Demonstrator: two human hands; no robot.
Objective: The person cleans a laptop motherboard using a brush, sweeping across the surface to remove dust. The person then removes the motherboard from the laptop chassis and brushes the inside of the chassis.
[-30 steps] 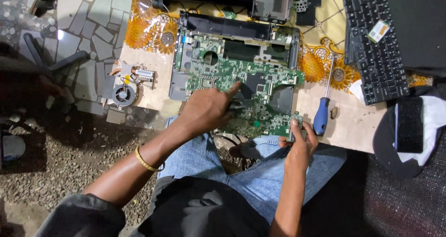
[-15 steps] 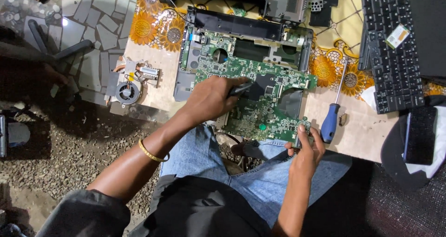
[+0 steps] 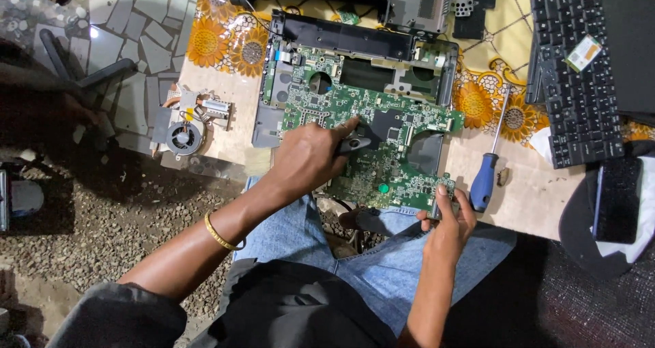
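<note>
A green laptop circuit board [image 3: 382, 150] lies tilted over an open black laptop base [image 3: 355, 44] on a low table with a sunflower-patterned cloth. My left hand [image 3: 307, 157] rests on the board's middle and grips a dark, black-handled tool [image 3: 351, 143] against it. My right hand [image 3: 447, 215] pinches the board's near right corner at the table edge. A gold bangle sits on my left wrist.
A blue-handled screwdriver [image 3: 488, 174] lies right of the board. A cooling fan with heat pipe [image 3: 187, 133] sits at the left. A black keyboard [image 3: 576, 75] and a dark phone [image 3: 617, 198] are at the right. More laptop parts lie at the far edge.
The view has shifted slightly. Both hands stay on the board, the left one moving only a little over its middle.
</note>
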